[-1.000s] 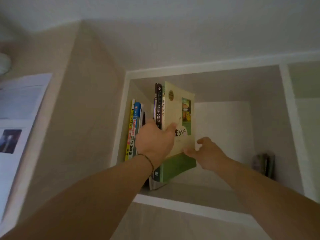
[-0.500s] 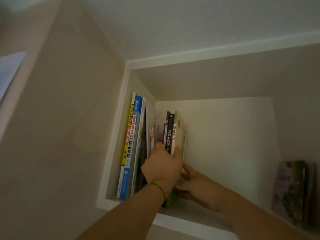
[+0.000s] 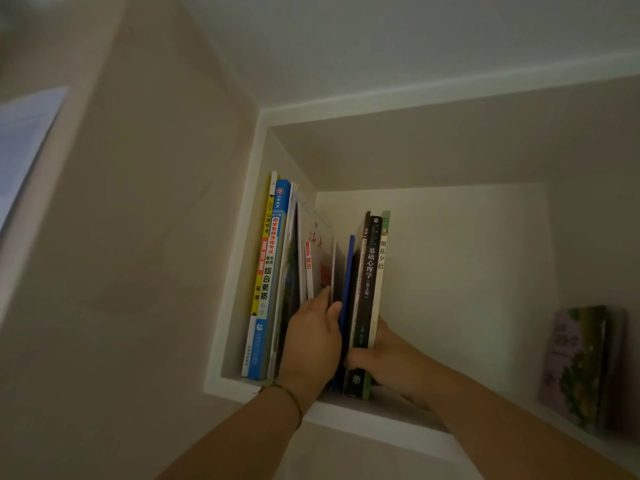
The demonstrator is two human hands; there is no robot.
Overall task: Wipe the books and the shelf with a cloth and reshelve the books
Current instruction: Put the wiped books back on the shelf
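High in a white shelf compartment (image 3: 381, 427), a row of books stands at the left. My left hand (image 3: 311, 344) presses with straight fingers against the thin booklets (image 3: 313, 258), holding them toward the yellow-spined book (image 3: 263, 258) and the blue-spined book (image 3: 273, 271). A thin blue book (image 3: 349, 271) stands just right of that hand. My right hand (image 3: 391, 358) grips the lower part of the dark psychology book (image 3: 369, 271) and the green-and-cream book (image 3: 382, 258), thumb in front of the spines and fingers behind. Both books stand upright, spines out. No cloth is in view.
A few more books (image 3: 581, 365) lean at the right end of the same compartment, with bare shelf floor between them and my right hand. A beige cabinet side panel (image 3: 138, 237) rises on the left, and a sheet of paper (image 3: 20, 143) hangs further left.
The green book, held cover-out in front of the shelf a second ago, now stands inside with the dark book, spines out. My left hand slid onto the thin booklets.
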